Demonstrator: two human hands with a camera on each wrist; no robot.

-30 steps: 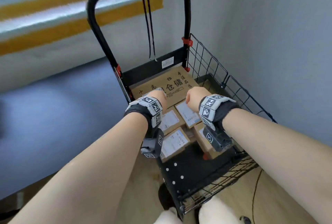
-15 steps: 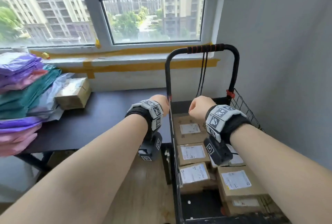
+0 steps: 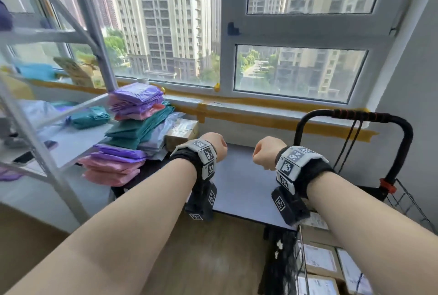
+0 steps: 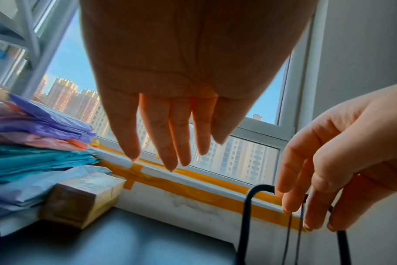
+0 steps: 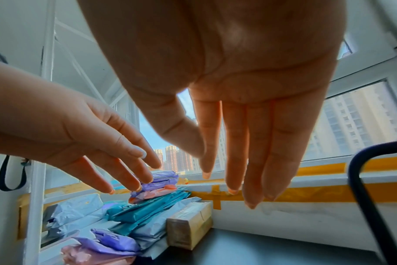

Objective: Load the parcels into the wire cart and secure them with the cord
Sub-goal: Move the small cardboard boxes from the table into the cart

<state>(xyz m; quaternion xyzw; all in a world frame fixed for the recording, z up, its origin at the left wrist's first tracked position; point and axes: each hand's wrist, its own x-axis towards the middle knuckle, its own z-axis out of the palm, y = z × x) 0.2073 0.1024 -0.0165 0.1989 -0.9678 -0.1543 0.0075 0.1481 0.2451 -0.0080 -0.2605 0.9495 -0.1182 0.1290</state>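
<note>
My left hand (image 3: 214, 146) and right hand (image 3: 264, 152) hover side by side above the dark table (image 3: 239, 190), both empty. In the left wrist view the left hand's fingers (image 4: 168, 139) hang straight; in the right wrist view the right hand's fingers (image 5: 238, 152) do the same. The black wire cart (image 3: 355, 116) stands to the right, and a dark cord (image 3: 350, 143) dangles from its handle. Labelled cardboard parcels (image 3: 317, 259) lie inside it. A stack of purple, pink and teal mailers (image 3: 135, 129) and a brown box (image 3: 181, 133) sit on the table's left end.
A grey metal shelf frame (image 3: 47, 129) stands at the left, with a phone (image 3: 23, 157) on one shelf. A window with a taped sill (image 3: 237, 105) runs behind the table. A grey wall (image 3: 414, 105) closes the right side, close to the cart.
The view has swung up from the cart to the table and window. Both hands have lifted away from the parcels in the cart and now hang over the table, empty.
</note>
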